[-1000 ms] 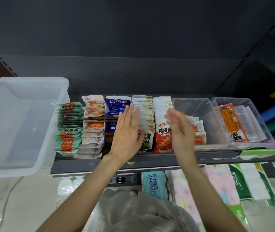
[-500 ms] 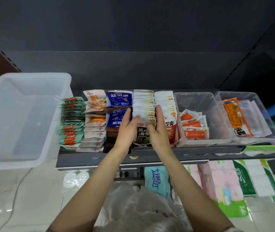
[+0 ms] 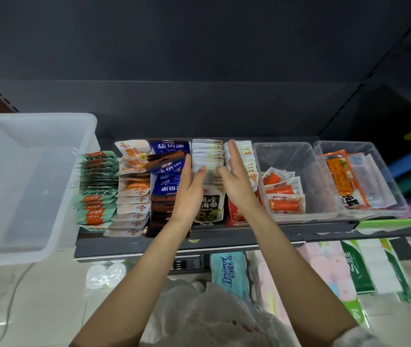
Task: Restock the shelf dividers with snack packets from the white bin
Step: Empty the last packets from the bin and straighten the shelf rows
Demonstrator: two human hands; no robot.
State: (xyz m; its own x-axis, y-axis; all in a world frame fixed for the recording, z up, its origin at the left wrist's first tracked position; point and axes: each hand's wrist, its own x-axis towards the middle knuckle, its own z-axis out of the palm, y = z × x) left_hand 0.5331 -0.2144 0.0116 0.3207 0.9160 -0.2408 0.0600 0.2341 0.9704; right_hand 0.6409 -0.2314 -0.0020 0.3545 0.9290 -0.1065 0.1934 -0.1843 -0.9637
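Observation:
Snack packets stand in rows on the dark shelf (image 3: 224, 240). My left hand (image 3: 189, 189) and my right hand (image 3: 235, 181) lie with straight fingers along either side of the row of white and dark seaweed packets (image 3: 208, 156), pressing it between them. Left of that row stand blue packets (image 3: 168, 169), orange and white packets (image 3: 133, 186) and green packets (image 3: 96, 189). A row of red packets (image 3: 247, 159) is partly hidden behind my right hand. The white bin (image 3: 24, 181) sits at the shelf's left end and holds nothing that I can see.
Two clear tubs sit to the right: one (image 3: 297, 181) with orange stick packets, the other (image 3: 359, 176) with a long orange packet. Tissue packs (image 3: 229, 274) lie on the lower level. A plastic bag (image 3: 212, 319) is below my arms.
Both hands have closed in from the neighbouring rows onto the seaweed row. The right hand moved left off the red packets and now reaches further back along the row.

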